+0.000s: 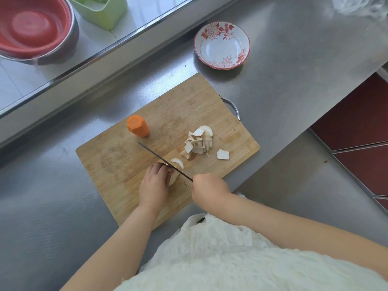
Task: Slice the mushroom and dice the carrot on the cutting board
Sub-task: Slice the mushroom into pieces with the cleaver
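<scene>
A wooden cutting board lies on the steel counter. A carrot chunk stands on its far left part. A pile of mushroom slices sits in the middle, one loose slice to its right and one fresh slice beside the blade. My left hand presses down on the remaining mushroom piece, mostly hidden under the fingers. My right hand grips the handle of a knife, whose thin blade rests against the mushroom, pointing away to the left.
A white bowl with red flowers stands beyond the board. A red basin in a metal bowl and a green container sit in the sink area at back left. The counter's edge drops off to the right.
</scene>
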Motion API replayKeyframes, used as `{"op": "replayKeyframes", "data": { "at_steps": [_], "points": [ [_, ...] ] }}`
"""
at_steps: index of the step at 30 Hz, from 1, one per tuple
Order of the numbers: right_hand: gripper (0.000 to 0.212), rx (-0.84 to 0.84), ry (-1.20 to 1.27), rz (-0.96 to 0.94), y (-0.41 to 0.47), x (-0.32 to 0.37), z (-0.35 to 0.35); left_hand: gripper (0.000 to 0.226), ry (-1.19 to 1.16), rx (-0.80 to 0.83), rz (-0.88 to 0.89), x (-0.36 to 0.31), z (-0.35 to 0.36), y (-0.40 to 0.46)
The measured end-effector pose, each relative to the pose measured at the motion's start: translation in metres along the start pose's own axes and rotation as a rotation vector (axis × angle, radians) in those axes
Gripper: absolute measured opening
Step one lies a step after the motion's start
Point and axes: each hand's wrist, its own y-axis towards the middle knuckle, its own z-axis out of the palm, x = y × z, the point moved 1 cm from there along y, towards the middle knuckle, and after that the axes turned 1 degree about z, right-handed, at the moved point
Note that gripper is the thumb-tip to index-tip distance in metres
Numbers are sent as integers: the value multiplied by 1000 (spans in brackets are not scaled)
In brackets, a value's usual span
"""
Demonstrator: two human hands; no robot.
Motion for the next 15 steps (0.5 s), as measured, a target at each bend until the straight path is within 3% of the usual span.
{"op": "replayKeyframes", "data": {
  "at_steps": [15],
  "points": [
    [14, 16, 3, 28, 11, 13, 0, 8, -8, -8, 12, 4, 4, -1]
  ]
}}
